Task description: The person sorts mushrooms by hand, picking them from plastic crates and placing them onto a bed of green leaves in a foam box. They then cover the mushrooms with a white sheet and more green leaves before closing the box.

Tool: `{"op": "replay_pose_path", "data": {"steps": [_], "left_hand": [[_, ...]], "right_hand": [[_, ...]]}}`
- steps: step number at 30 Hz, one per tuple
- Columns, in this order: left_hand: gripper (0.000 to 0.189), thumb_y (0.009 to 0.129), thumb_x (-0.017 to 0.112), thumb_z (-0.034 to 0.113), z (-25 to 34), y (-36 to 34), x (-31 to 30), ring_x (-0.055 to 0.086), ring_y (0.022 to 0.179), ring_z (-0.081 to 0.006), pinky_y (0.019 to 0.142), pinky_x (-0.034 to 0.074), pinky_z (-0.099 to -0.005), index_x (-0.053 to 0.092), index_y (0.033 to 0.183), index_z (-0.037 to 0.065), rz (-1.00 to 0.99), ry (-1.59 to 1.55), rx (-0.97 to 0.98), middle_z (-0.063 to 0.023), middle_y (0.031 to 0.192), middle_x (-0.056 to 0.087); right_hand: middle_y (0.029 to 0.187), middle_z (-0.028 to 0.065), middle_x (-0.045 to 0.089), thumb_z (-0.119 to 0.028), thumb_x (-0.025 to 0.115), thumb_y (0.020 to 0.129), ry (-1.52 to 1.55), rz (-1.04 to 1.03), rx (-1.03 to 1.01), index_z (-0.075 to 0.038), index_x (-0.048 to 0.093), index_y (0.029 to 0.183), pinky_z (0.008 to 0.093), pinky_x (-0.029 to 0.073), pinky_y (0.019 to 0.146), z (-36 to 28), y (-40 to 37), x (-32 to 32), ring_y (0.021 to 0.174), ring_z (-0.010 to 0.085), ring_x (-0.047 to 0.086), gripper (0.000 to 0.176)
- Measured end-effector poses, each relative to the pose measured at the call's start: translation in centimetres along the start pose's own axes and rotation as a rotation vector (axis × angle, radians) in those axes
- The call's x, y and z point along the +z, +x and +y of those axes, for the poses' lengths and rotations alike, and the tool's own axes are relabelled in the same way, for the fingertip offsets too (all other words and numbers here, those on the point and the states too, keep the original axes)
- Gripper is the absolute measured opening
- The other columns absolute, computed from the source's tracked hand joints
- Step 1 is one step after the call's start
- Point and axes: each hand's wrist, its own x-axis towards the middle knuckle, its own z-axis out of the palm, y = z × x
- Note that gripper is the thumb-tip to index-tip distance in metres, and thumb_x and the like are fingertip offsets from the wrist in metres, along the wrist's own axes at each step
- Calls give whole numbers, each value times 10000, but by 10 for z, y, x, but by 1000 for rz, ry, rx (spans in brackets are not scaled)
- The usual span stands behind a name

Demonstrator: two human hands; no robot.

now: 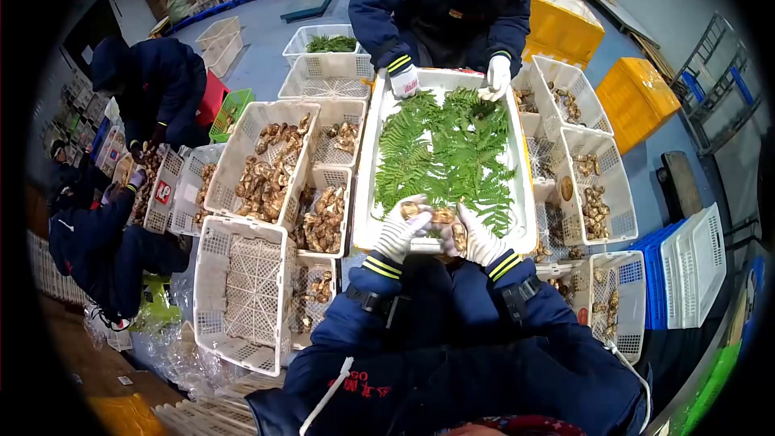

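Note:
My left hand (397, 230), in a striped white glove, is closed on a brown mushroom (410, 210) at the near edge of the white foam box (366, 194). Across from it, my right hand (482, 241) holds another mushroom (459, 236) against its fingers. Between the two hands lies one more mushroom (442, 215), touching or close to both. Green fern leaves (444, 145) cover much of the box's floor. At the box's far edge are a co-worker's gloved hands (404, 81), apart from mine.
Crates of mushrooms (270, 165) stand left of the box, with an empty crate (246, 278) nearer me. More crates (597, 186) line the right, beside blue and white stacked baskets (686, 266). Yellow boxes (640, 103) stand behind them. Other people (153, 85) work at far left.

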Motion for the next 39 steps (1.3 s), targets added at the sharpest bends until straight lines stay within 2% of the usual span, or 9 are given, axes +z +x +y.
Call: {"op": "replay_pose_path", "data": {"steps": [5, 12, 17, 28, 30, 31, 34, 38, 39], "left_hand": [[499, 848, 703, -4, 48, -64, -38, 539, 661, -86, 551, 440, -207, 518, 1311, 20, 182, 24, 110, -45, 967, 618], [461, 839, 678, -12, 9, -178, -213, 626, 770, -145, 690, 549, -258, 542, 1278, 26, 547, 508, 10, -75, 994, 644], [431, 871, 665, 53, -25, -200, -251, 614, 702, -125, 601, 511, -272, 548, 1284, 78, 935, 239, -40, -44, 890, 655], [280, 937, 690, 277, 30, -94, -63, 654, 991, -255, 804, 597, -352, 668, 1115, 62, 203, -590, -61, -85, 1098, 683], [393, 898, 711, 367, 30, -78, -33, 619, 1060, -299, 856, 570, -420, 656, 1133, 57, 233, -705, -103, -118, 1090, 665], [405, 921, 681, 359, 32, -70, -18, 602, 1093, -307, 879, 561, -442, 622, 1174, 48, 113, -724, -89, -133, 1126, 644], [388, 912, 691, 334, 17, -47, -1, 575, 1178, -325, 972, 506, -546, 628, 1156, 40, 32, -796, -144, -127, 1200, 632], [334, 927, 672, 205, 1, -27, 26, 537, 1235, -352, 1057, 431, -582, 600, 1219, 60, -39, -758, -149, -162, 1277, 590], [331, 936, 659, 188, -4, -24, 31, 528, 1251, -351, 1067, 415, -589, 599, 1244, 79, -23, -757, -152, -155, 1319, 575]], "right_hand": [[1277, 178, 585, -354, 529, 1011, 314, -98, -206, -59, 461, 1371, 552, 467, 1038, -6, -5, 4, 1197, 355, 581, 471], [1438, 210, 448, -34, 615, 933, 82, -136, -379, -25, 268, 1509, 469, 461, 1084, -1, 0, -9, 1279, 333, 527, 673], [1462, 169, 453, -18, 665, 915, -158, -42, -460, -26, 248, 1531, 366, 471, 1070, 1, -3, -6, 1284, 263, 529, 744], [1181, 121, 622, -94, 763, 842, -116, 539, -963, 2, 439, 1417, 271, 531, 857, -51, -106, -61, 1002, 175, 614, 667], [1316, 159, 540, -100, 708, 879, -298, 715, -1069, 5, 383, 1451, 336, 513, 941, -55, -122, -115, 1087, 225, 586, 667], [1383, 179, 507, -143, 717, 868, -292, 879, -878, 16, 369, 1461, 364, 451, 1034, -61, -136, -116, 1189, 259, 538, 705], [1452, 230, 464, -167, 687, 908, -1118, 1399, -772, 35, 394, 1448, 370, 412, 1085, -57, -134, -198, 1330, 296, 471, 647], [1250, 161, 622, -163, 571, 1000, -832, 852, -1034, 16, 512, 1358, 288, 499, 937, -35, -111, -109, 1106, 201, 615, 405], [1110, 119, 682, -197, 555, 1016, -1072, 797, -700, 12, 566, 1297, 260, 532, 820, -31, -108, -99, 964, 162, 659, 350]]}}
